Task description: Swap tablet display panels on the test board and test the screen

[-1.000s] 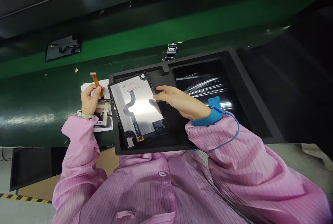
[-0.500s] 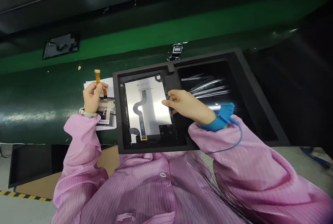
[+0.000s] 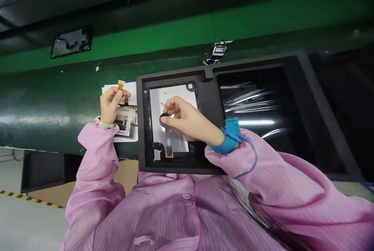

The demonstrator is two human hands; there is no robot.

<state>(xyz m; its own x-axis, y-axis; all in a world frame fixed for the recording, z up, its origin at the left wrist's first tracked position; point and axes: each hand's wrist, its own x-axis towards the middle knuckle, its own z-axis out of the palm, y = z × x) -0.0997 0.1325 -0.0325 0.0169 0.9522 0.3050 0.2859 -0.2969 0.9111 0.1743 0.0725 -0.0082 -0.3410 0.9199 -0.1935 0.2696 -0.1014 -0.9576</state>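
Since the earlier frame, right hand (image 3: 187, 120) has shifted from the panel's right edge to its centre; fingers now pinch the dark curved flex cable (image 3: 164, 119) on the silver-backed rectangular display panel (image 3: 175, 99). This panel lies flat in the left recess of the black foam tray (image 3: 210, 95), centre frame. Left of the tray, left hand (image 3: 110, 105) grips a thin orange flex strip (image 3: 121, 86) above a printed white paper sheet (image 3: 128, 120). Farther back runs a green conveyor belt (image 3: 233, 21).
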